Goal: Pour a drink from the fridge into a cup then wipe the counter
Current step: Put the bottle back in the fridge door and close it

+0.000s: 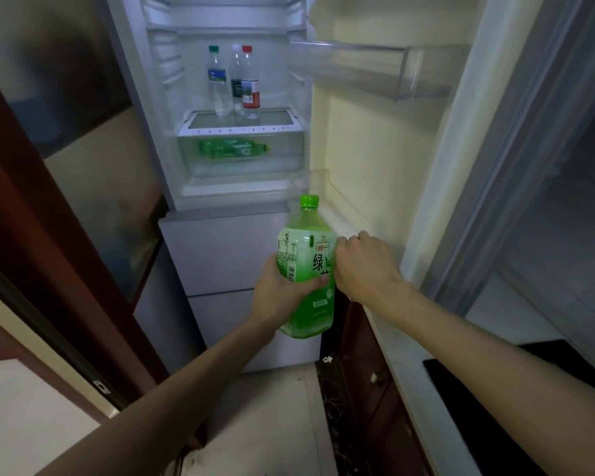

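The left hand (282, 290) covers the lower label of the green bottle (306, 269); the right hand's (364, 266) fingertips are hidden behind it. Far bottles' (234, 84) labels are unreadable.

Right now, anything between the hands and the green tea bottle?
No. The left hand is already wrapped around the green tea bottle, and the right hand lies against its label side, by the open fridge door. The cap is still on.

Glass shelf (200, 127): three water bottles (234, 82) upright; green bottles (232, 148) in drawer (241, 166) below
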